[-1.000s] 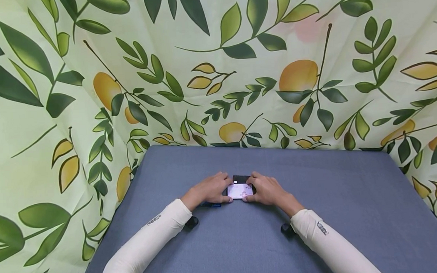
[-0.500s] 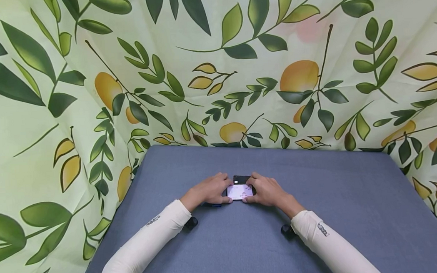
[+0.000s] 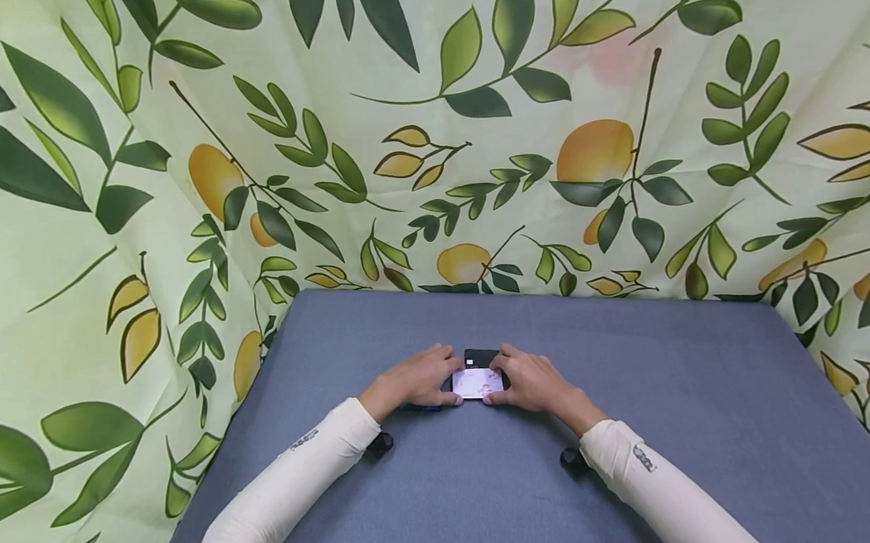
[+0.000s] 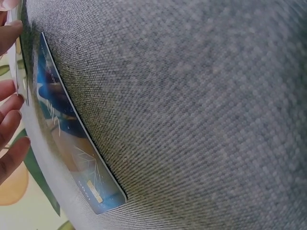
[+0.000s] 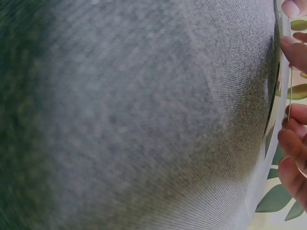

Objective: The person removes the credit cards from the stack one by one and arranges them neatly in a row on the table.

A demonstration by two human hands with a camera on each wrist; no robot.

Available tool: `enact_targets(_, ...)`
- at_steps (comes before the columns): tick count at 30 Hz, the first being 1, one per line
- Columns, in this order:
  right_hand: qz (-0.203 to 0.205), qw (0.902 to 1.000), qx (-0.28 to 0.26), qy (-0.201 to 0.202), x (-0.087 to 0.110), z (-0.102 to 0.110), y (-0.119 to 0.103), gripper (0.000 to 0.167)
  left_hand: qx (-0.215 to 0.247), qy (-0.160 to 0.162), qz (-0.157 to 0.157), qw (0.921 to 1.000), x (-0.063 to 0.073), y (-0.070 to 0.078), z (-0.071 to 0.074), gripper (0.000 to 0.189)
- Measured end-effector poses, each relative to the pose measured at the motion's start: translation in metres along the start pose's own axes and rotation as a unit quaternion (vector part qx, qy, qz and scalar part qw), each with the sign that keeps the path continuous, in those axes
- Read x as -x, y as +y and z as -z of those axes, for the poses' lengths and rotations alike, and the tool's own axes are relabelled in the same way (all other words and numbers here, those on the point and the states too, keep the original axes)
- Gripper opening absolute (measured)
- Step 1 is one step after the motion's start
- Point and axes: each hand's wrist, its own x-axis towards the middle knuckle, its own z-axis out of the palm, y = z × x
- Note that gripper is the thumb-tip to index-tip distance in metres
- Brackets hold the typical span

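Left hand point(image 3: 416, 376) and right hand point(image 3: 531, 378) pinch a pale card point(image 3: 478, 383) at opposite short ends; a black card point(image 3: 482, 356) shows just beyond; the surface point(image 3: 658, 366) extends widely rightward.

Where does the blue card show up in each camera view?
Head: the blue card is just below centre, partly hidden by the left hand.
Left wrist: it slants, large, down the left half.
Right wrist: not in it.
Shared landmark: the grey cloth under everything.
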Motion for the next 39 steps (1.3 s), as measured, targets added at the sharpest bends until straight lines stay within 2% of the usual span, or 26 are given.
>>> enact_targets(32,0.004,1.0000,0.003,-0.001,0.0027,0.0011,-0.0049,0.055,0.004,0.001,-0.004,1.0000,0.0030,-0.0003,-0.0011,0.054)
enact_targets(39,0.006,1.0000,0.005,0.000,0.0037,0.0004,-0.0067,0.055,0.001,0.010,-0.015,0.9998,0.0041,-0.0021,-0.0037,0.052)
